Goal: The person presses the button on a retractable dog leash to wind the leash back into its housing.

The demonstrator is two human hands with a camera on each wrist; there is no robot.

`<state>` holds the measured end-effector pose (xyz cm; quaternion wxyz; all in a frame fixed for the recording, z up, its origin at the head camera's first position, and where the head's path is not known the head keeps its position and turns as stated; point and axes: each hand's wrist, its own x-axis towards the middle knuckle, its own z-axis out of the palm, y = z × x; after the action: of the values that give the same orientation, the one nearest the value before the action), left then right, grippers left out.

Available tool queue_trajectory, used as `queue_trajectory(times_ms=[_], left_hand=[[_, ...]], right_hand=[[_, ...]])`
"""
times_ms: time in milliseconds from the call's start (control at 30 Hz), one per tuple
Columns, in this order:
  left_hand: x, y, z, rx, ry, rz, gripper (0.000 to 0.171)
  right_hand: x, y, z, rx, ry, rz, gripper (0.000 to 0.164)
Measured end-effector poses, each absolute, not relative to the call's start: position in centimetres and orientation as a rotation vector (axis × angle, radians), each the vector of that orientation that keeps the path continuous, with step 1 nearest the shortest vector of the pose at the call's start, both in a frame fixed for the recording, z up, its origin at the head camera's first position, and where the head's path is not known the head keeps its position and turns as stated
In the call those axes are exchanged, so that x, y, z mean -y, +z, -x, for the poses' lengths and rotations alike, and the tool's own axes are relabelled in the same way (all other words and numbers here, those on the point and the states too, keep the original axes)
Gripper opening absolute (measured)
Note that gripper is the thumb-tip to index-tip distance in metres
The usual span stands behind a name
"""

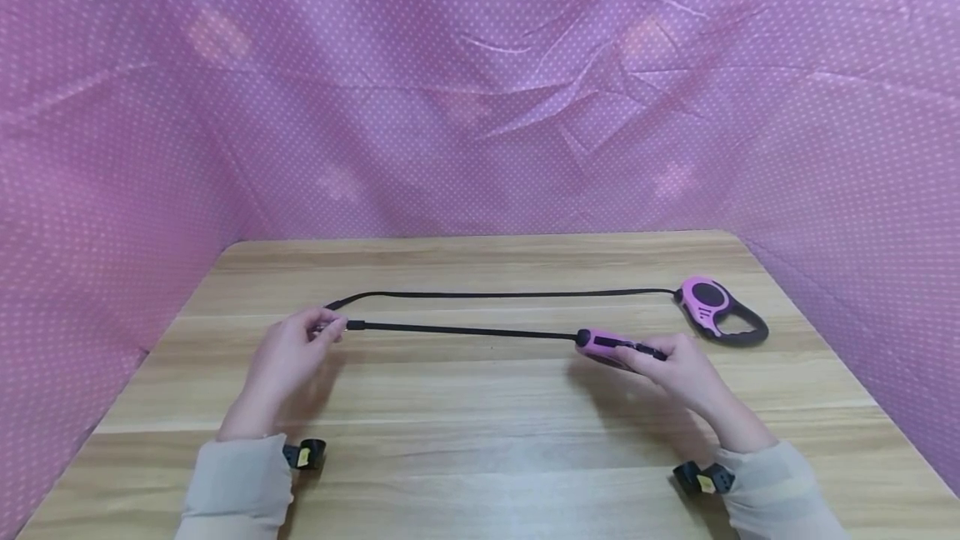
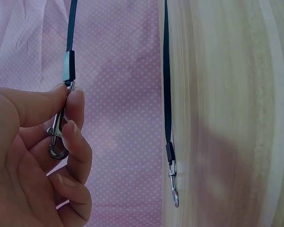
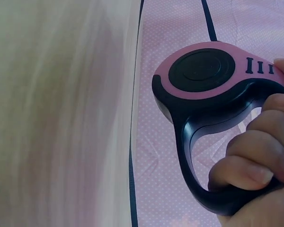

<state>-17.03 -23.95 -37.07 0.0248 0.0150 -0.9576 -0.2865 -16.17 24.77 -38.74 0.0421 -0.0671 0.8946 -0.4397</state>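
Note:
My right hand point(image 1: 686, 369) grips the black loop handle of a pink and black retractable dog leash point(image 3: 201, 71), its fingers curled through the loop. From its case a black strap point(image 1: 465, 330) runs straight across to my left hand point(image 1: 285, 357). There, thumb and fingertips pinch the metal snap hook point(image 2: 59, 127) at the strap's end, just below a black sleeve. A second, matching leash point(image 1: 705, 294) lies on the table farther back at the right. Its strap point(image 1: 517, 295) stretches left behind the held one, ending in another metal snap hook point(image 2: 173, 179) on the wood.
The wood-grain table point(image 1: 465, 440) has rounded far corners. Pink dotted cloth point(image 1: 465, 107) hangs behind it and along both sides. Each wrist carries a small black camera, the left one point(image 1: 307, 454) and the right one point(image 1: 701, 477) both below the hands.

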Motion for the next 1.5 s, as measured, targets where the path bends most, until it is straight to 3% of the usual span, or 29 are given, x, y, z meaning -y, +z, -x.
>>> queue_trajectory(times_ms=[1500], left_hand=[[22.0,-36.8,17.4,2.953,-0.933,0.004,0.040]], right_hand=[[-23.3,-37.7,17.2,-2.709,-1.299,0.360,0.044]])
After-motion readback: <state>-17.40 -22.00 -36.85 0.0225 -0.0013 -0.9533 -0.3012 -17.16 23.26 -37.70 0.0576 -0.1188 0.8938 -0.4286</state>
